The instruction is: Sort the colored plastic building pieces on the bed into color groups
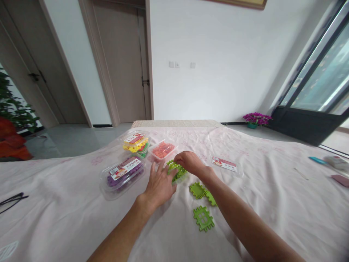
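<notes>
In the head view, a clear plastic box of green interlocking tiles (178, 172) stands between my hands. My left hand (160, 183) rests against its left side with the fingers spread. Over its far right edge my right hand (187, 162) bends down, fingers curled into the box; their tips are partly hidden, so what they grip does not show. Nearer to me lie loose green tiles: one solid tile (197, 190), another partly under my right forearm, and a tile with a window pattern (203, 218).
A box of orange pieces (163, 150) sits just beyond. To the left are a lidded box of purple pieces (125, 173) and a box with yellow and green pieces (135, 143). A clear labelled lid (225, 164) lies right; glasses (12, 201) lie far left.
</notes>
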A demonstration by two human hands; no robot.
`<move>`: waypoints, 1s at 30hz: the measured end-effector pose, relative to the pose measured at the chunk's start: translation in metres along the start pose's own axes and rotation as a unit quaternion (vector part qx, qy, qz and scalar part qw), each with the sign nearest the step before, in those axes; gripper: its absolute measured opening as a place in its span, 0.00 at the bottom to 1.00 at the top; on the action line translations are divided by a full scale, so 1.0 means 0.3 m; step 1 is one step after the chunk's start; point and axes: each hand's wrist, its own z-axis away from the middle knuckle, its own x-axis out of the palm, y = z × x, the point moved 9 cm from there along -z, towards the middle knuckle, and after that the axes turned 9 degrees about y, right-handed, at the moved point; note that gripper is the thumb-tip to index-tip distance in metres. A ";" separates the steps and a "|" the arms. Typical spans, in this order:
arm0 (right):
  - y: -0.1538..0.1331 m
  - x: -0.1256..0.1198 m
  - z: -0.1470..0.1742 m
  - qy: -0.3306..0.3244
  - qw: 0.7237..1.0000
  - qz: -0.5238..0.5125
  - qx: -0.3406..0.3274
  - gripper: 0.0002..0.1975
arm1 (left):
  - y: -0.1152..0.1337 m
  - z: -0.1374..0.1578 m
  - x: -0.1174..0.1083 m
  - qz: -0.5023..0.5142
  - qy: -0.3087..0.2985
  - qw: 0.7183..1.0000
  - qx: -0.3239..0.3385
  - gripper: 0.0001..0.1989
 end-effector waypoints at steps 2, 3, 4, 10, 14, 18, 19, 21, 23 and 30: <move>0.006 0.006 -0.013 -0.013 1.000 -0.001 0.000 0.09 | 0.001 0.000 -0.001 0.001 0.003 1.000 0.001 0.25; 0.005 0.009 -0.018 -0.022 1.000 -0.004 -0.003 0.09 | 0.001 0.001 -0.002 0.001 0.005 1.000 0.001 0.25; 0.003 0.014 -0.022 -0.032 0.999 -0.007 -0.008 0.10 | 0.001 0.001 -0.001 0.001 0.006 1.000 0.002 0.25; -0.002 0.013 -0.041 -0.018 1.000 -0.007 -0.023 0.08 | -0.006 0.002 0.006 -0.003 0.006 1.000 -0.002 0.26; -0.004 0.019 -0.034 -0.026 0.998 -0.050 -0.034 0.10 | -0.005 0.002 0.004 0.000 0.008 1.000 0.000 0.25; 0.052 -0.065 -0.003 0.069 0.990 -0.122 0.005 0.14 | -0.003 0.002 0.002 0.004 0.004 1.000 0.001 0.24; 0.081 -0.091 0.013 0.089 0.987 -0.128 0.029 0.14 | -0.003 0.002 0.002 0.007 0.003 1.000 0.000 0.24; 0.147 -0.120 0.057 0.075 0.985 -0.130 0.088 0.12 | -0.005 0.001 -0.001 0.017 0.004 1.000 -0.005 0.25; 0.200 -0.116 0.114 -0.003 0.982 -0.130 0.140 0.11 | -0.008 -0.003 -0.008 0.032 0.008 0.999 -0.015 0.28; 0.170 -0.034 0.276 -0.233 0.965 -0.040 0.113 0.24 | -0.066 -0.014 -0.045 0.086 0.020 0.993 -0.074 0.38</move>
